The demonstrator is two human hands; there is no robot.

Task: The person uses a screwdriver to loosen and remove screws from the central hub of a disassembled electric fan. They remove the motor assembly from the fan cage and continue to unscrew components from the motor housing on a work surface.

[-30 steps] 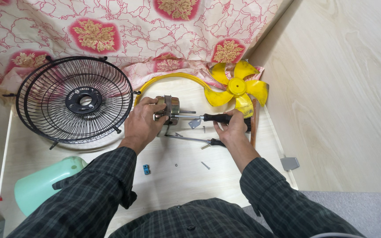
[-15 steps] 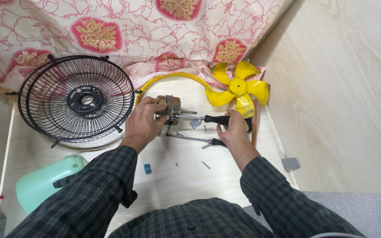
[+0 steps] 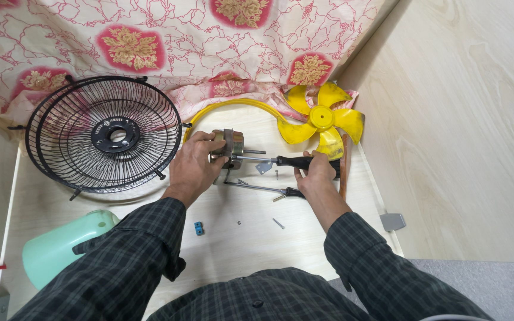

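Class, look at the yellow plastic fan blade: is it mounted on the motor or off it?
Off. The yellow plastic fan blade lies on the table apart from the metal fan motor, which the left hand grips; the motor's shaft is bare.

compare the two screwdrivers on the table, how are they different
The upper screwdriver is gripped by the right hand and points at the fan motor that the left hand holds; the lower screwdriver lies loose on the table. The upper one's handle looks thicker. Both have dark handles and shafts pointing left.
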